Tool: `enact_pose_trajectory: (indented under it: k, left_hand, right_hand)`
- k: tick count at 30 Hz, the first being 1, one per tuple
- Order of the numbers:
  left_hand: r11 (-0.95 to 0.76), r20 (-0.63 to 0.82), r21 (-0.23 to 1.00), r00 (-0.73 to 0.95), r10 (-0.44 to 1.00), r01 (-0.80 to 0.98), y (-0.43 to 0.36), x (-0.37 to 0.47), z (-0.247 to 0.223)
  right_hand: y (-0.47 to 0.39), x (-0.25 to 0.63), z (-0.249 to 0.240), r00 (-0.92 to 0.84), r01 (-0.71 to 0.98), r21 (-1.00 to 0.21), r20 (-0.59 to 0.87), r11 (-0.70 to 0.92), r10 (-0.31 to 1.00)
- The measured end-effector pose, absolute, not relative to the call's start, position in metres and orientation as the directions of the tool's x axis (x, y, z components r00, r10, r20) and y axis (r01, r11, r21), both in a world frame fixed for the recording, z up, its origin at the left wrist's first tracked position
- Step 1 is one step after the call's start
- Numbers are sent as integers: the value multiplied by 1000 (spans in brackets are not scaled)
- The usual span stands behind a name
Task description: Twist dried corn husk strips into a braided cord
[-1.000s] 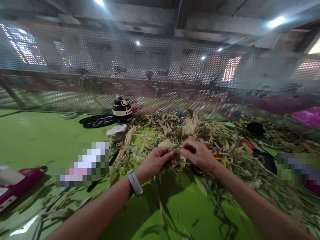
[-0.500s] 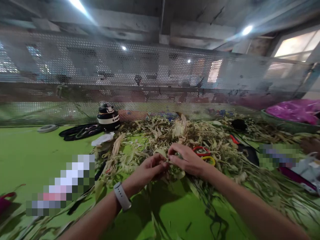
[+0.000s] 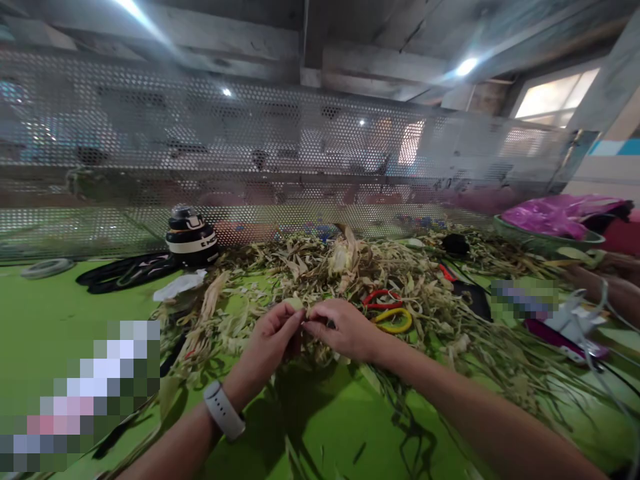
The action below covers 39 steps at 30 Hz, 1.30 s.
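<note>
My left hand [image 3: 275,333], below a white watch strap [image 3: 223,410], is closed with thumb and forefinger pinched on a pale green piece of husk [image 3: 294,303]. My right hand [image 3: 343,327] meets it fingertip to fingertip, thumb and forefinger also pinched together. Whatever lies between the right fingertips is too small to make out. Both hands are just above the near edge of a heap of dried husks [image 3: 280,267]. Scissors with one red handle loop [image 3: 383,298] and one yellow loop [image 3: 399,321] lie right of my right hand.
A black and white bottle [image 3: 193,243] stands at the back left, near a coiled black strap [image 3: 125,270]. A perforated metal screen [image 3: 300,147] closes off the green table [image 3: 330,427]. At right are a basin [image 3: 530,240] with pink plastic [image 3: 555,215] and another person's arm [image 3: 590,283].
The view has swung to the right, so things on the table sit further left. My hands have drawn together, and the right fingertips now touch the left ones.
</note>
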<state>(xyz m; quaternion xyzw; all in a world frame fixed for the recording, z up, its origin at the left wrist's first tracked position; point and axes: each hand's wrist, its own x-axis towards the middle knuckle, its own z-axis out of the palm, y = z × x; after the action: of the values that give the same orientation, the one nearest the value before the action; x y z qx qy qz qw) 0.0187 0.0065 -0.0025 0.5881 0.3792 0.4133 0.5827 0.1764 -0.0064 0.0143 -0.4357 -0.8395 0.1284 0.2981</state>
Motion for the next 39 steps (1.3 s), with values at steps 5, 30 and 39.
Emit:
enact_pose_trajectory:
  k: [5, 30, 39]
  left_hand:
    - [8, 29, 993, 304, 952, -119, 2, 20, -5]
    - [133, -28, 964, 410, 912, -231, 4, 21, -3]
    - [81, 6, 972, 366, 931, -221, 2, 21, 0]
  right_hand:
    - [-10, 171, 14, -401, 620, -477, 489, 623, 775]
    - [-9, 193, 35, 103, 631, -517, 795, 578, 598]
    - [-3, 188, 30, -376, 693, -427, 473, 581, 797]
